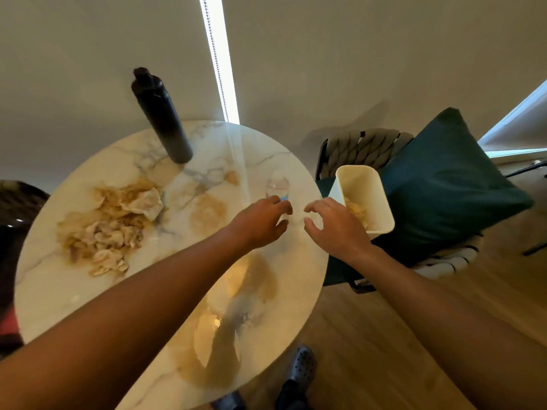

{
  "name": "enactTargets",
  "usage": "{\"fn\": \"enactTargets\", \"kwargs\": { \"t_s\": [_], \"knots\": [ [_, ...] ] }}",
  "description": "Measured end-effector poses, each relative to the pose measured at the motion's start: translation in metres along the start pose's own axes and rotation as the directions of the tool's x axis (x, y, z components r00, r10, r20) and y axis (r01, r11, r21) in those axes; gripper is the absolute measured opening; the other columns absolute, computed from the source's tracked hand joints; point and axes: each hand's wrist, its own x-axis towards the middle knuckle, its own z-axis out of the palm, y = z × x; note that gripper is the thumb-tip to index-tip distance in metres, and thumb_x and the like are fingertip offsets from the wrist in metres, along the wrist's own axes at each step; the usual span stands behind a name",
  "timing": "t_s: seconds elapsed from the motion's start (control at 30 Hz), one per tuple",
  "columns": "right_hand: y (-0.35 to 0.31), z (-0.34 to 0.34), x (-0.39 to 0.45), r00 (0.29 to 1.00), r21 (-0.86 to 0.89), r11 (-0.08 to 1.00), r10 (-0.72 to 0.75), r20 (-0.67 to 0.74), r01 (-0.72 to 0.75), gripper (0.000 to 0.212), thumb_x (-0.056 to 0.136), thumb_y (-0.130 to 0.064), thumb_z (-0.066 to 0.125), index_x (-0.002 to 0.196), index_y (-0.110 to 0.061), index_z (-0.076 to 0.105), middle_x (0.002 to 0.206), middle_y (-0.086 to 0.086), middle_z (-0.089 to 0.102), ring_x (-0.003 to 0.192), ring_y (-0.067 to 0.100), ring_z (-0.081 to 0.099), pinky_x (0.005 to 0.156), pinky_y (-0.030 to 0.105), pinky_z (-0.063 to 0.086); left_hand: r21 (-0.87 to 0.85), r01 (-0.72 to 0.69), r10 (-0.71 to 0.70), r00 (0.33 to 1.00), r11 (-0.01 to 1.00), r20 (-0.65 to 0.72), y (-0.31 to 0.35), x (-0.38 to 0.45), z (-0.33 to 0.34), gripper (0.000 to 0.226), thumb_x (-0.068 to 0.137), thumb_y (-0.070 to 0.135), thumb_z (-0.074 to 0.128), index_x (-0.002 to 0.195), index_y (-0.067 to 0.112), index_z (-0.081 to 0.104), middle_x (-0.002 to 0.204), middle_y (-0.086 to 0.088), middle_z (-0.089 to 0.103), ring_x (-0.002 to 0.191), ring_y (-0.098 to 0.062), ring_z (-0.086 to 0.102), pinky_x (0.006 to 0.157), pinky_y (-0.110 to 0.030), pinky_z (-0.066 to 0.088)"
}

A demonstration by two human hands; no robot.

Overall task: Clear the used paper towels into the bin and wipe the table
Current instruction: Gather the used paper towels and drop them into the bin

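Crumpled, brown-stained paper towels (106, 229) sprawl on our round marble worktop's (53, 291) left side: light, limp, soggy, so we scoop underneath. Left hand (260, 220) and right hand (334, 229) hover, fingers loosely curled, empty.

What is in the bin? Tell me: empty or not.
Not empty: the bin holds crumpled stained paper towels at its bottom.
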Motion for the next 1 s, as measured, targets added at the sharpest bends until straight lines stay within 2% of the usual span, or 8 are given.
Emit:
{"fn": "enactTargets", "kwargs": {
  "t_s": [0.13,0.33,0.47,0.57,0.8,1.0],
  "knots": [
    [-0.044,0.018,0.0,0.999,0.01,0.999,-0.048,0.007,0.048,0.034,0.096,-0.041,0.062,0.125,-0.024,0.065,0.13,-0.004,0.063,0.111,0.014,0.061,0.089,0.022,0.045,0.01,0.061,-0.061,0.998,0.998,-0.016,-0.039,-0.043,-0.011,0.031,0.098,0.032,0.056,0.127,0.022,0.058,0.123,-0.003,0.06,0.105,-0.022,0.061,0.086,-0.038,0.054],
    [-0.1,0.049,0.008,0.987,-0.012,0.987,-0.161,0.025,0.161,0.027,0.094,-0.038,0.064,0.117,-0.025,0.067,0.123,-0.004,0.065,0.106,0.018,0.063,0.086,0.038,0.056,0.006,0.169,-0.168,0.984,0.986,-0.066,-0.092,-0.105,-0.02,0.028,0.097,0.034,0.055,0.124,0.024,0.058,0.119,0.0,0.06,0.1,-0.02,0.062,0.083,-0.042,0.055],
    [-0.139,0.071,0.016,0.971,-0.001,0.973,-0.23,0.063,0.23,0.026,0.092,-0.035,0.064,0.115,-0.024,0.068,0.119,-0.005,0.065,0.101,0.02,0.065,0.081,0.036,0.055,-0.013,0.249,-0.249,0.964,0.968,-0.089,-0.127,-0.145,-0.025,0.028,0.097,0.033,0.057,0.123,0.024,0.059,0.118,0.0,0.06,0.096,-0.021,0.062,0.08,-0.041,0.055],
    [-0.164,0.088,0.022,0.955,0.021,0.96,-0.28,0.1,0.279,0.025,0.092,-0.033,0.064,0.114,-0.024,0.068,0.117,-0.004,0.065,0.1,0.022,0.065,0.08,0.034,0.054,-0.03,0.314,-0.315,0.942,0.949,-0.112,-0.153,-0.175,-0.026,0.028,0.097,0.032,0.056,0.122,0.022,0.06,0.117,-0.001,0.059,0.098,-0.022,0.061,0.079,-0.04,0.053],
    [-0.216,0.132,0.035,0.91,0.055,0.928,-0.373,0.183,0.369,0.026,0.092,-0.033,0.064,0.116,-0.021,0.067,0.118,-0.001,0.064,0.105,0.025,0.063,0.083,0.038,0.054,-0.095,0.46,-0.469,0.876,0.883,-0.115,-0.215,-0.239,-0.018,0.028,0.094,0.03,0.061,0.12,0.02,0.061,0.118,-0.002,0.059,0.108,-0.023,0.057,0.086,-0.041,0.051],
    [-0.255,0.171,0.057,0.87,0.06,0.903,-0.426,0.249,0.426,0.029,0.095,-0.034,0.061,0.12,-0.022,0.064,0.121,-0.001,0.062,0.103,0.022,0.061,0.08,0.032,0.049,-0.143,0.558,-0.574,0.81,0.818,-0.123,-0.257,-0.272,-0.009,0.028,0.092,0.033,0.064,0.118,0.021,0.062,0.115,-0.003,0.059,0.11,-0.022,0.055,0.086,-0.038,0.05]
  ]
}}
